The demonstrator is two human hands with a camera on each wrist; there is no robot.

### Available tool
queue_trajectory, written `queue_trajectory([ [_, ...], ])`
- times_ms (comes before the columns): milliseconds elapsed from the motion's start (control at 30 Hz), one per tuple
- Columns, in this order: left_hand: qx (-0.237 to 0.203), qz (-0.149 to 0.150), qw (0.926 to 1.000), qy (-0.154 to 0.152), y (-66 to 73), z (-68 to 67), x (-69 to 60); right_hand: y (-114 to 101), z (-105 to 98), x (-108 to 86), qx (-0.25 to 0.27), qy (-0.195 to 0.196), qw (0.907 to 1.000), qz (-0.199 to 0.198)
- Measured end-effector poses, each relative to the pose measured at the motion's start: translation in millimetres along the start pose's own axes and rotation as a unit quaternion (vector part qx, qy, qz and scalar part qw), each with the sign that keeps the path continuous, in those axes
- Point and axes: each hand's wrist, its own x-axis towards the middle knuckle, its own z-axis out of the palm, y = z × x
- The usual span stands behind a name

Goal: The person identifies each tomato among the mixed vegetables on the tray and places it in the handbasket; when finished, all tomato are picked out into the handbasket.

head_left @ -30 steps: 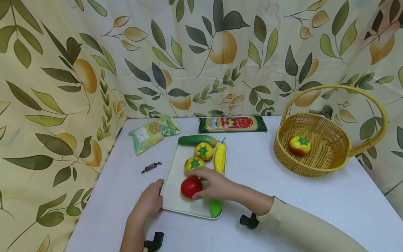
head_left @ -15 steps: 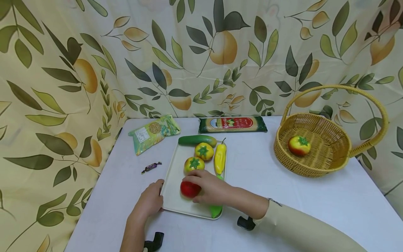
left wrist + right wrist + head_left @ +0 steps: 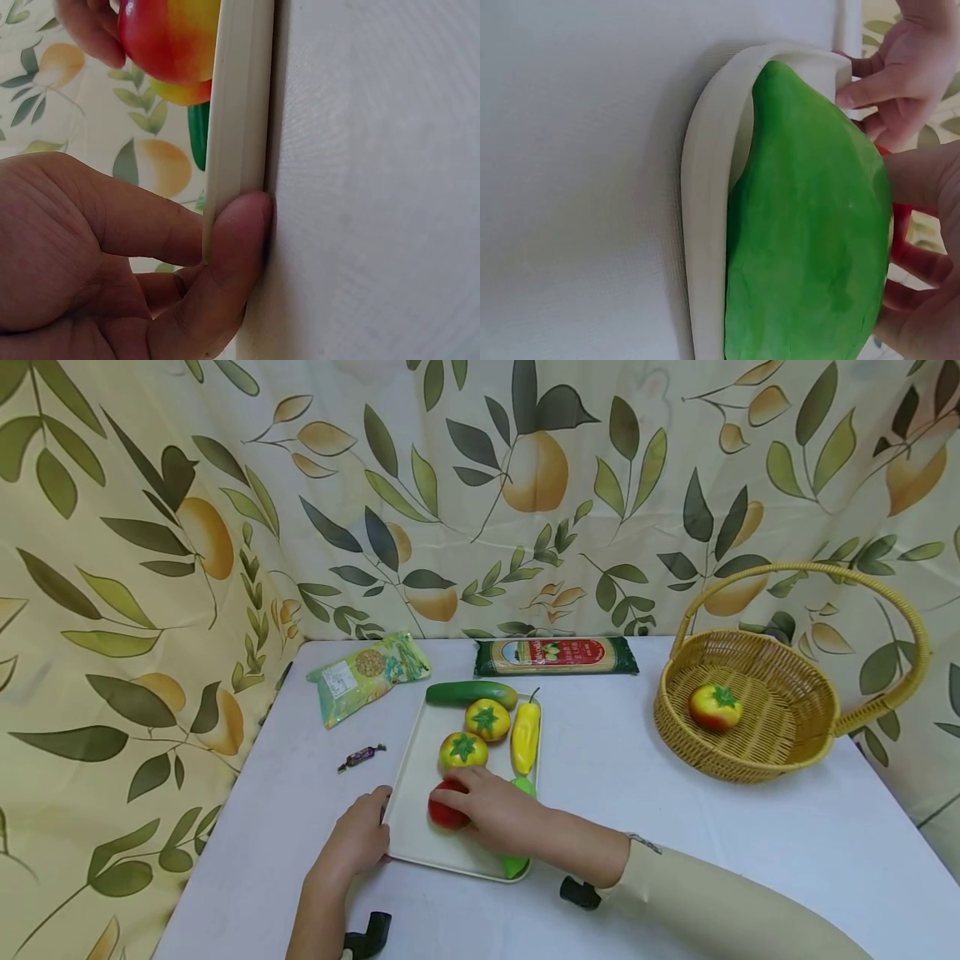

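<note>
Left hand pinching tray rim, right hand — fingers curled — gripping red fruit

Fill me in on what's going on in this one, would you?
A person is working at a table with both hands. The left hand grips the side of a pale tray, while the right hand has its fingers around a red fruit over it. Two yellow fruits, a yellow pepper and a green pepper are also on the tray. Off to the right, a wicker basket holds one red-and-yellow fruit.
</note>
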Motion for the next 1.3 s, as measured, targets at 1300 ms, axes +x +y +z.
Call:
queue_trajectory([
  [1300, 0.001, -0.008, 1.0, -0.002, 1.9, -1.2, -0.3, 12, -31, 5.6, 0.252, 0.023, 0.967, 0.032],
])
